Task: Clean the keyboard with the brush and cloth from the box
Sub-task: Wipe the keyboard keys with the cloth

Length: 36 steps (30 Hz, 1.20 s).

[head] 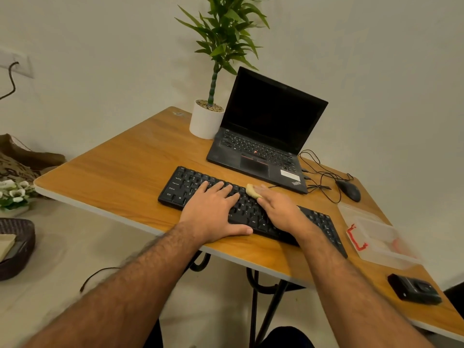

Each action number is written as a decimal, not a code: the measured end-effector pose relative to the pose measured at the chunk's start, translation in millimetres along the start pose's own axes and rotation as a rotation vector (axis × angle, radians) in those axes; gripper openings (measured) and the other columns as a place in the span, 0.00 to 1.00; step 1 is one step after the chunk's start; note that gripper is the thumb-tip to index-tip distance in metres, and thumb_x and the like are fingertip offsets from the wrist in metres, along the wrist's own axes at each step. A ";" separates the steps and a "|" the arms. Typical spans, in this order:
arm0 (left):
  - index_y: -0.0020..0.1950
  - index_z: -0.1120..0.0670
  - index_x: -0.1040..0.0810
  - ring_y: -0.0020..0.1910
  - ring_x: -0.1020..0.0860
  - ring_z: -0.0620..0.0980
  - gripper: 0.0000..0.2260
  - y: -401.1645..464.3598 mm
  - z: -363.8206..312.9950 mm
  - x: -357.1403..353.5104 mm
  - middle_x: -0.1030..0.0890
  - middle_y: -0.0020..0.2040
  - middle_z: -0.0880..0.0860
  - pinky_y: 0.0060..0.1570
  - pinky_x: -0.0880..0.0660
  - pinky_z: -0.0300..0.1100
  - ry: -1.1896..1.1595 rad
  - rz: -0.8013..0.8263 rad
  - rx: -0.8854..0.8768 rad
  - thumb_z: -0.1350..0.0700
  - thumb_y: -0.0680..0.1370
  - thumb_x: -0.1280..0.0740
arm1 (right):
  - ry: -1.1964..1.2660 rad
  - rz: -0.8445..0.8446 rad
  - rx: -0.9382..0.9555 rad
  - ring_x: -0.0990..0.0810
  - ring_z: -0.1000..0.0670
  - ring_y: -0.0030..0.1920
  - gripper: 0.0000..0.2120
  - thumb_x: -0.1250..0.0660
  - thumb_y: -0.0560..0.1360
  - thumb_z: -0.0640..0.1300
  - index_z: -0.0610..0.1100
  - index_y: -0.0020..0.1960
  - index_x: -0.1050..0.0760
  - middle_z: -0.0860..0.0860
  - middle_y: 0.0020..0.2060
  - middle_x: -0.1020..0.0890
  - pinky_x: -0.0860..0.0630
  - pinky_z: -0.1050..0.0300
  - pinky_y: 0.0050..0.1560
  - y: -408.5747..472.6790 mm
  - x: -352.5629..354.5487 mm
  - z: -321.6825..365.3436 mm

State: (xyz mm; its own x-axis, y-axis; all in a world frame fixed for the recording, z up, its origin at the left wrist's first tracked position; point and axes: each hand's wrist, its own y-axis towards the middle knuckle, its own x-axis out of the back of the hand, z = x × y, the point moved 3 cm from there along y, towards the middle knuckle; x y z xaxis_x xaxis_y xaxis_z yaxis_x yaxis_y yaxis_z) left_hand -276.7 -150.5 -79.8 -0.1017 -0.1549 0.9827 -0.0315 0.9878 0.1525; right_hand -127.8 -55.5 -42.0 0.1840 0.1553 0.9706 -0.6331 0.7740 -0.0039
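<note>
Head | right hand [281, 209] presses cloth [253, 191] on keyboard [185, 187] | left hand [213, 209] flat beside

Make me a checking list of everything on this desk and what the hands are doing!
Surface: wooden table, against a pale wall.
Job's things: black keyboard near the front edge; yellow cloth on its keys; clear box with a red clip to the right; brush not seen.
Clutter: laptop open, screen dark; potted plant; mouse; small black gadget.
Hands: left hand flat on the keyboard; right hand pressing the cloth.
Cables: thin black wires beside the laptop.
Surroundings: basket and white flowers at left.
</note>
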 end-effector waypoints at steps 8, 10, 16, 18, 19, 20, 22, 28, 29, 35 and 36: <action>0.81 0.47 0.42 0.80 0.48 0.51 0.48 -0.9 -0.5 1.4 0.43 0.81 0.50 0.79 0.54 0.56 -0.012 0.007 0.003 0.19 0.68 0.50 | 0.001 0.014 0.036 0.44 0.52 0.78 0.23 0.45 0.84 0.45 0.49 0.79 0.42 0.53 0.78 0.39 0.51 0.58 0.76 -13.1 -5.3 8.8; 0.81 0.47 0.43 0.80 0.49 0.51 0.48 -0.6 -0.6 1.5 0.43 0.81 0.50 0.79 0.54 0.56 -0.010 0.009 0.002 0.19 0.68 0.50 | 0.014 0.018 0.016 0.43 0.53 0.78 0.23 0.44 0.84 0.46 0.50 0.78 0.40 0.53 0.77 0.39 0.48 0.56 0.77 -16.0 -1.7 1.3; 0.80 0.47 0.42 0.80 0.48 0.51 0.48 -1.4 -0.9 2.6 0.43 0.81 0.50 0.79 0.54 0.56 -0.015 0.009 -0.002 0.20 0.69 0.49 | 0.001 -0.039 0.029 0.44 0.52 0.78 0.24 0.45 0.84 0.44 0.47 0.79 0.42 0.51 0.78 0.39 0.50 0.58 0.76 -21.0 -8.7 20.5; 0.81 0.47 0.42 0.80 0.48 0.51 0.48 -1.8 -0.9 2.6 0.43 0.81 0.50 0.79 0.54 0.56 -0.015 0.012 -0.003 0.19 0.69 0.49 | 0.015 -0.008 0.033 0.44 0.52 0.78 0.24 0.44 0.84 0.44 0.48 0.79 0.42 0.52 0.78 0.40 0.50 0.57 0.76 -27.6 -6.2 15.0; 0.81 0.47 0.43 0.80 0.48 0.51 0.48 -1.7 -0.9 2.7 0.43 0.81 0.50 0.79 0.54 0.56 -0.017 0.012 -0.003 0.19 0.68 0.49 | 0.021 0.011 0.027 0.43 0.52 0.78 0.24 0.44 0.84 0.45 0.50 0.79 0.42 0.52 0.78 0.40 0.49 0.56 0.77 -30.6 -3.7 10.5; 0.81 0.47 0.43 0.80 0.48 0.51 0.48 -1.5 -0.9 2.7 0.43 0.81 0.50 0.79 0.54 0.56 -0.020 0.011 -0.002 0.19 0.68 0.49 | 0.024 0.019 0.019 0.42 0.52 0.78 0.24 0.44 0.84 0.45 0.50 0.79 0.42 0.53 0.78 0.40 0.48 0.56 0.77 -32.5 -0.8 7.1; 0.81 0.47 0.42 0.80 0.48 0.51 0.48 -1.5 -0.7 2.3 0.43 0.81 0.50 0.79 0.54 0.56 -0.021 0.008 0.001 0.19 0.68 0.49 | 0.016 0.010 0.014 0.42 0.52 0.77 0.23 0.44 0.84 0.45 0.50 0.79 0.42 0.52 0.78 0.39 0.47 0.57 0.77 -32.0 0.4 7.7; 0.81 0.47 0.43 0.80 0.48 0.51 0.48 -1.5 -0.3 1.0 0.43 0.81 0.50 0.79 0.53 0.56 -0.012 0.002 -0.001 0.19 0.68 0.50 | -0.026 -0.010 0.051 0.45 0.54 0.78 0.24 0.44 0.84 0.45 0.49 0.79 0.43 0.53 0.78 0.41 0.52 0.62 0.74 -37.5 -7.9 19.9; 0.81 0.47 0.43 0.80 0.48 0.50 0.48 -1.5 -0.2 1.2 0.43 0.81 0.50 0.79 0.53 0.56 -0.011 0.006 -0.003 0.19 0.68 0.50 | -0.024 0.009 0.052 0.44 0.55 0.78 0.24 0.44 0.84 0.45 0.50 0.79 0.43 0.54 0.78 0.41 0.52 0.63 0.73 -40.6 -6.2 16.4; 0.81 0.47 0.42 0.80 0.48 0.51 0.48 -1.9 -0.6 2.7 0.43 0.81 0.51 0.79 0.53 0.56 -0.008 -0.003 -0.002 0.19 0.68 0.50 | -0.005 -0.033 0.000 0.43 0.53 0.78 0.23 0.45 0.84 0.45 0.48 0.79 0.42 0.53 0.78 0.39 0.49 0.57 0.76 -38.5 -6.4 23.0; 0.81 0.47 0.42 0.80 0.47 0.51 0.48 -2.3 -0.6 2.5 0.42 0.81 0.51 0.79 0.52 0.56 -0.010 -0.004 0.000 0.19 0.69 0.49 | -0.005 -0.059 -0.006 0.44 0.53 0.78 0.23 0.45 0.84 0.44 0.47 0.79 0.41 0.52 0.78 0.39 0.50 0.57 0.76 -37.6 -9.9 28.8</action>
State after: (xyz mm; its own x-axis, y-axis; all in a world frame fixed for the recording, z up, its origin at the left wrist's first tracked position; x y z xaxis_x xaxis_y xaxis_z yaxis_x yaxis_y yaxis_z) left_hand -276.2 -153.2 -77.6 -0.1115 -0.1589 0.9810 -0.0319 0.9872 0.1563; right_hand -127.5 -103.9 -44.5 0.2170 0.1066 0.9703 -0.6171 0.7852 0.0517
